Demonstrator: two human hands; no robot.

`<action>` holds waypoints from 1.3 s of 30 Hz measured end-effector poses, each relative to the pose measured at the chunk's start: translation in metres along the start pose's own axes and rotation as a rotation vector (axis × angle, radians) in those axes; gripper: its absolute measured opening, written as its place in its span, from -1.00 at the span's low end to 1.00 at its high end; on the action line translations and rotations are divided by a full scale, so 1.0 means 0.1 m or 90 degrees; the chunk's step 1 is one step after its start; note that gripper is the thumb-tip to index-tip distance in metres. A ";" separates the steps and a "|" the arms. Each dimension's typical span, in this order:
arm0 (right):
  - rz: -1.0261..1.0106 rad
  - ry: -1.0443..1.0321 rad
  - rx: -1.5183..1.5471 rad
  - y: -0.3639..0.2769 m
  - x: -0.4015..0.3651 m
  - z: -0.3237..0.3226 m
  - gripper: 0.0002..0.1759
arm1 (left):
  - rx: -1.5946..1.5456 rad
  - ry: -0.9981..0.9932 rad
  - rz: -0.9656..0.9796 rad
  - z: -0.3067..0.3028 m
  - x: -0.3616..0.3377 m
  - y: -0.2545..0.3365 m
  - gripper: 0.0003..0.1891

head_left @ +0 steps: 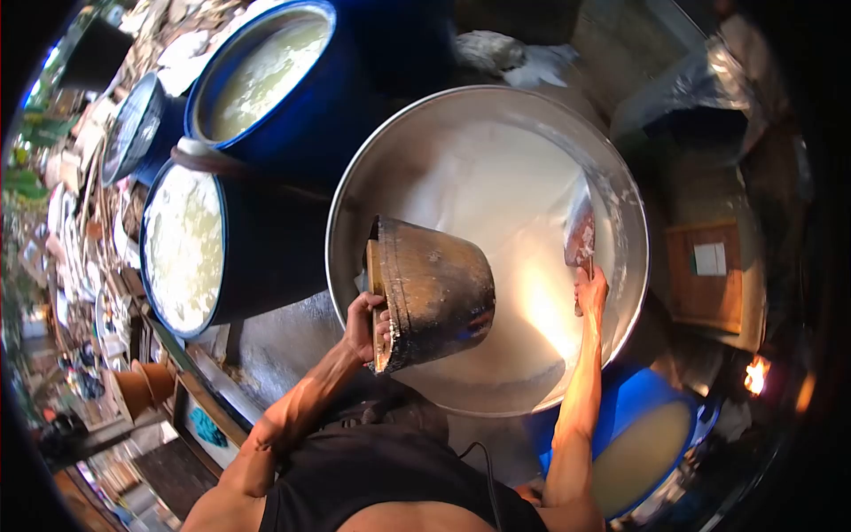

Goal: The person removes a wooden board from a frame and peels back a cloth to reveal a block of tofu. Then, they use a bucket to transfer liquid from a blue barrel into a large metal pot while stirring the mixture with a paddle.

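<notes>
A large round metal vat (349, 195) holds a pale, milky liquid with a bright reflection on it. My left hand (363, 328) is closed on the rim of a worn brown bucket (439, 293), which lies tilted on its side over the left part of the vat, its mouth facing left. What is inside the bucket is mostly hidden. On the right side of the vat, my right hand (590, 291) grips the handle of a trowel-like tool (581, 232) with a reddish, white-smeared blade, held above the liquid.
Blue barrels (331, 71) with foamy pale liquid stand at the upper left. Another blue container (631, 399) of cloudy liquid sits at the lower right, near a small flame (756, 375). Orange pots (142, 390) are at the lower left, a wooden box (705, 306) at the right.
</notes>
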State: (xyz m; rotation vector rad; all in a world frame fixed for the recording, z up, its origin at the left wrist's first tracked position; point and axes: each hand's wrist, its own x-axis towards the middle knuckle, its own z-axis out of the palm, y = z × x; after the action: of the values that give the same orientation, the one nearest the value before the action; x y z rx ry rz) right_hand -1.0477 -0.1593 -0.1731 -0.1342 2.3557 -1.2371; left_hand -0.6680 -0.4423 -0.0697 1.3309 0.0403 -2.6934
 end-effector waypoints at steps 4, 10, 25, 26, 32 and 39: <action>-0.022 -0.100 -0.072 -0.01 0.37 0.37 -0.82 | -0.017 0.001 0.022 -0.05 0.01 -0.01 -0.71; -0.212 -0.140 -0.266 0.72 -0.05 0.79 -0.72 | -0.053 -0.035 -0.008 -0.04 0.00 -0.04 -0.68; -0.140 -0.409 -0.499 0.29 -2.23 -0.39 -0.78 | -0.032 -0.142 0.008 -0.35 0.09 -0.07 -0.53; 0.110 -0.426 -0.188 0.11 -2.27 -0.57 -0.84 | -0.045 -0.162 0.013 -0.39 0.10 -0.07 -0.54; 0.045 -0.146 -0.088 -0.23 -1.81 -0.76 -0.79 | -0.069 -0.106 0.025 -0.22 -0.04 -0.05 -0.51; -0.013 0.001 -0.056 0.11 -0.08 -0.17 -0.83 | -0.051 -0.008 0.073 -0.04 -0.08 -0.01 -0.44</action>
State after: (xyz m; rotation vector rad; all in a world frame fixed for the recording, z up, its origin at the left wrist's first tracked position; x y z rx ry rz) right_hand -1.0472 -0.1380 -0.1709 -0.1857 2.4166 -1.1442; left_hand -0.6603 -0.4398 -0.0652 1.2543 0.0682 -2.5760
